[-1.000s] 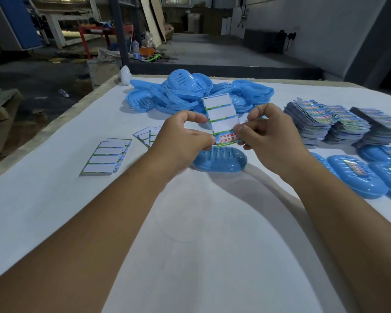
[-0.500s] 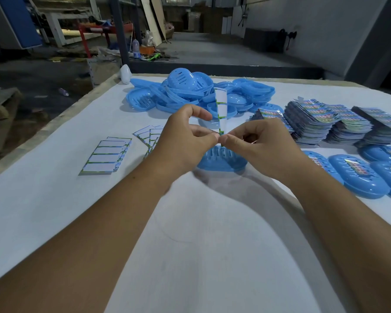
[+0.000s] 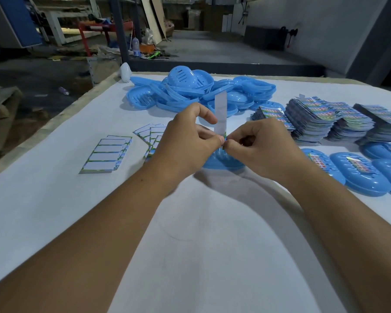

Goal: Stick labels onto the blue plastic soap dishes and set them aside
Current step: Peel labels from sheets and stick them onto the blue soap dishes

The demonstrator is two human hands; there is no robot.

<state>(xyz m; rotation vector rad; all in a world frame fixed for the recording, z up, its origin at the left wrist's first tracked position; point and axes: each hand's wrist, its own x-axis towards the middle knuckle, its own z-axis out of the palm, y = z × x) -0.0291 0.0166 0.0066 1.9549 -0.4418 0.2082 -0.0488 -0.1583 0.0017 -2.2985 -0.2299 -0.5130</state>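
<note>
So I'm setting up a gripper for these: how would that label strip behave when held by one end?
Probably stiff enough for its weight: the label strip stands upright above both hands' pinch. It looks thin and light, so likely easy to bend or crease.

A white label strip (image 3: 220, 114) stands upright above a blue soap dish (image 3: 221, 160).

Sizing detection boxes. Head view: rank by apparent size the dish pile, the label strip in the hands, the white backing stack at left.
1. dish pile
2. backing stack
3. label strip, seen nearly edge-on, so its rank is unsure.
</note>
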